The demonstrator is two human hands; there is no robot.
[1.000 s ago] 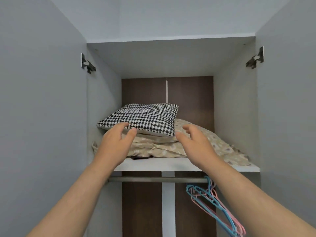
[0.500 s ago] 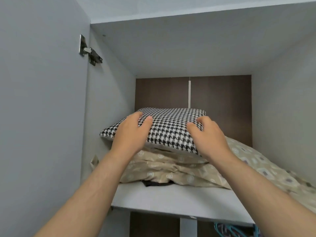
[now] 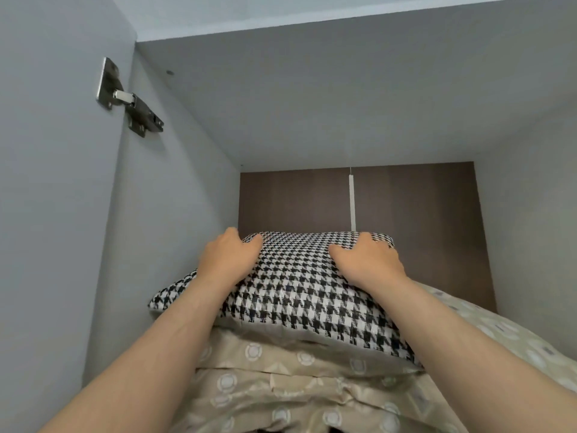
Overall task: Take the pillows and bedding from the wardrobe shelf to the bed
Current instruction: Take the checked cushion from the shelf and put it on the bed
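Both bare forearms reach forward and up, roughly parallel. The left hand (image 3: 229, 260) lies palm down with its fingers (image 3: 232, 237) curled over a far edge, thumb spread toward the right. The right hand (image 3: 370, 260) mirrors it, palm down, fingers (image 3: 373, 240) bent forward, thumb pointing toward the left hand.

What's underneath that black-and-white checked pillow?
The checked pillow lies on folded beige patterned bedding stacked below it. Both hands rest on top, the left hand and the right hand. Whatever lies beneath the bedding is covered.
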